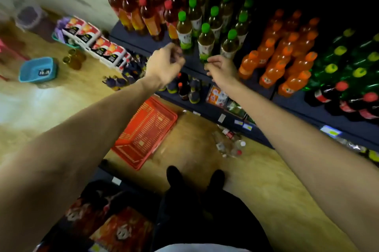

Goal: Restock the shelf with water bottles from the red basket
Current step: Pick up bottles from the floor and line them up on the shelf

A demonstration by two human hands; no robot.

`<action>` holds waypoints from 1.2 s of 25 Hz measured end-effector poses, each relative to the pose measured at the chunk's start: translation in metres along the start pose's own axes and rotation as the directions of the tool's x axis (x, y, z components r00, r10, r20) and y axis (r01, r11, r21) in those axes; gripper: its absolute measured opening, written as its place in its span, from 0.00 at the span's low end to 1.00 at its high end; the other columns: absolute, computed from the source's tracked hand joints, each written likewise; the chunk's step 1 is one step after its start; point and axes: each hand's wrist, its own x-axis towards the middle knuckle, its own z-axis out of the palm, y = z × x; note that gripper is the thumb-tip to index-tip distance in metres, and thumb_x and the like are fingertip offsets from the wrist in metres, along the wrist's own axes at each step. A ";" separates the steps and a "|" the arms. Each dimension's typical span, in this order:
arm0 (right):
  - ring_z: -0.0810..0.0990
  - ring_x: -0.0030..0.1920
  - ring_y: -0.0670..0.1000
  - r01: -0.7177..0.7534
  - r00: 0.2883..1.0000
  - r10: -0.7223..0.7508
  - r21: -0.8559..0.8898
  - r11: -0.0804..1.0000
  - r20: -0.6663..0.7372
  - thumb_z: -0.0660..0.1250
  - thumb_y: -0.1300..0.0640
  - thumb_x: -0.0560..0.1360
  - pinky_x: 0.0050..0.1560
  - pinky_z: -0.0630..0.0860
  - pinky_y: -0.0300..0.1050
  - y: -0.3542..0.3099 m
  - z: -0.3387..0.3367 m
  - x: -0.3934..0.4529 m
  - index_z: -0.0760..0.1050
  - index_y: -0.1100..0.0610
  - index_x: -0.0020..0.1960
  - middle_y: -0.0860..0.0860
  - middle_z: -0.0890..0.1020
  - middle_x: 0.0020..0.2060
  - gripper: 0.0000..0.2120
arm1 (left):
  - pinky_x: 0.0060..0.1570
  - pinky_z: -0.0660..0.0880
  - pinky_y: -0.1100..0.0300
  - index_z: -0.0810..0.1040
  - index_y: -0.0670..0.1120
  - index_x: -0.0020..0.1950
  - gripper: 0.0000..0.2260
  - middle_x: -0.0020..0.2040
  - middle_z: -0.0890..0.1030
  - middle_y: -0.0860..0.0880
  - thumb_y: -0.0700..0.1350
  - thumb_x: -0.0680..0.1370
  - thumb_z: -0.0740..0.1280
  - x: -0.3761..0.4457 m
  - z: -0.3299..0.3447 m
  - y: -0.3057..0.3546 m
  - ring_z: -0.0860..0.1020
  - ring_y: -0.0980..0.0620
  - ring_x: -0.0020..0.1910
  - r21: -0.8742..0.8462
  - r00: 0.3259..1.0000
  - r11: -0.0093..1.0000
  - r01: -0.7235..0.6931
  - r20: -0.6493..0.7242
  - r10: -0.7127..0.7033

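Both hands, left (164, 65) and right (221, 69), hover loosely curled and empty at center-frame shelf (192, 63); next, likely reach down to basket (145, 130).

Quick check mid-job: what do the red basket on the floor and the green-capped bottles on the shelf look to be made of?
Red basket: looks like moulded plastic, matte red, with rows of slots through its floor and walls. Green-capped bottles: probably clear plastic, since amber liquid shows through the glossy walls; glass cannot be ruled out. Their caps look like opaque plastic, with pale wrap labels that may be paper or film.
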 end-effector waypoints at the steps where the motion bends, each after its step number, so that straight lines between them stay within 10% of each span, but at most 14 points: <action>1: 0.84 0.52 0.55 -0.051 0.999 0.051 -0.002 0.999 -0.005 0.68 0.50 0.73 0.55 0.81 0.55 0.024 0.007 0.006 0.76 0.44 0.47 0.53 0.85 0.51 0.04 | 0.46 0.75 0.56 0.80 0.48 0.58 0.11 0.44 0.82 0.54 0.46 0.77 0.66 0.001 0.019 -0.013 0.81 0.51 0.45 0.008 0.998 0.999 0.036 0.053 -0.036; 14: 0.82 0.51 0.54 -0.528 0.835 0.511 -0.039 0.848 -0.204 0.68 0.55 0.78 0.55 0.79 0.49 0.360 0.056 0.029 0.81 0.53 0.55 0.52 0.84 0.49 0.07 | 0.51 0.80 0.54 0.81 0.52 0.56 0.10 0.50 0.85 0.52 0.50 0.76 0.66 -0.038 0.280 -0.170 0.84 0.48 0.50 0.007 0.862 0.968 0.252 0.453 -0.228; 30: 0.78 0.64 0.59 -0.710 0.702 0.649 -0.223 0.668 -0.292 0.66 0.52 0.79 0.59 0.74 0.47 0.530 0.017 0.034 0.78 0.58 0.65 0.55 0.81 0.64 0.18 | 0.46 0.75 0.59 0.80 0.46 0.62 0.16 0.55 0.84 0.47 0.55 0.82 0.67 -0.064 0.508 -0.228 0.82 0.46 0.51 -0.025 0.653 0.916 0.400 0.710 -0.265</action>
